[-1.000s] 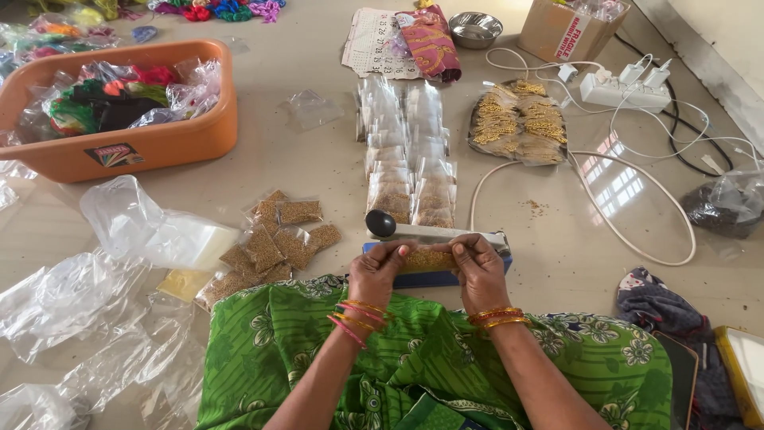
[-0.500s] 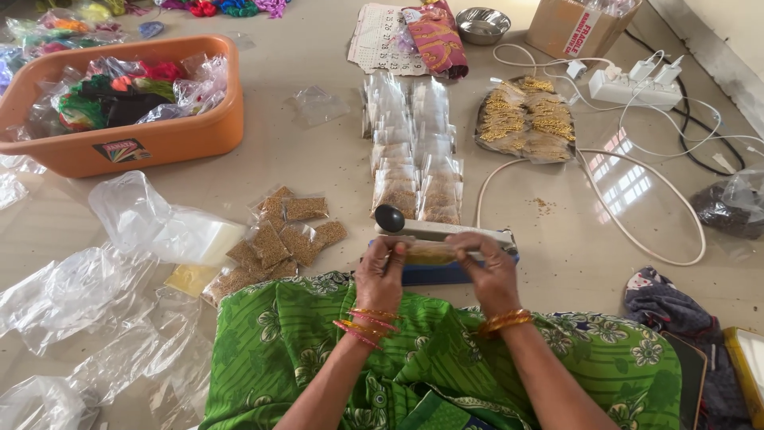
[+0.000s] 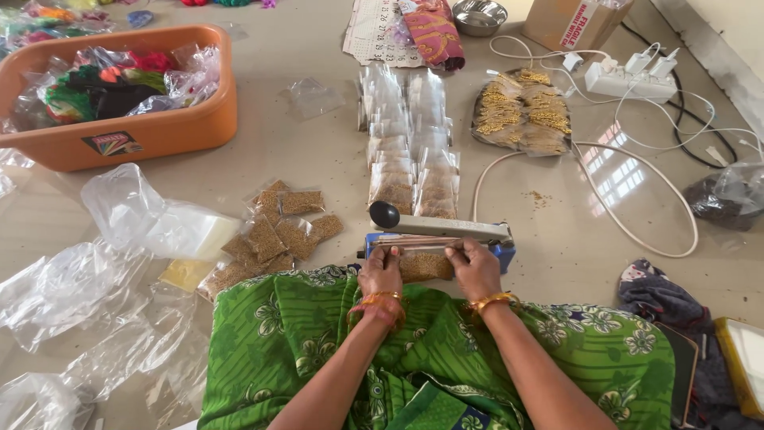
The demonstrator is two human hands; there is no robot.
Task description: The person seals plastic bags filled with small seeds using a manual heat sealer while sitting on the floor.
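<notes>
Head view: sealer [image 3: 442, 233] lengthwise left-right.

A home packing spot set up on a smooth tiled floor [image 3: 318, 151]: a blue heat sealer [image 3: 438, 235] at centre, rows of filled clear pouches [image 3: 410, 151] above it, an orange tub [image 3: 119, 119] upper left, a power strip [image 3: 629, 80] upper right.

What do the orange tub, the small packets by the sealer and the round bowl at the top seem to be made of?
The orange tub looks like moulded plastic: even colour, soft sheen, rounded rim. The small packets seem to be thin clear plastic film, glossy and crinkled, with brownish grains showing through. The round bowl appears to be polished metal, probably steel, judging by its silvery reflections.
</notes>
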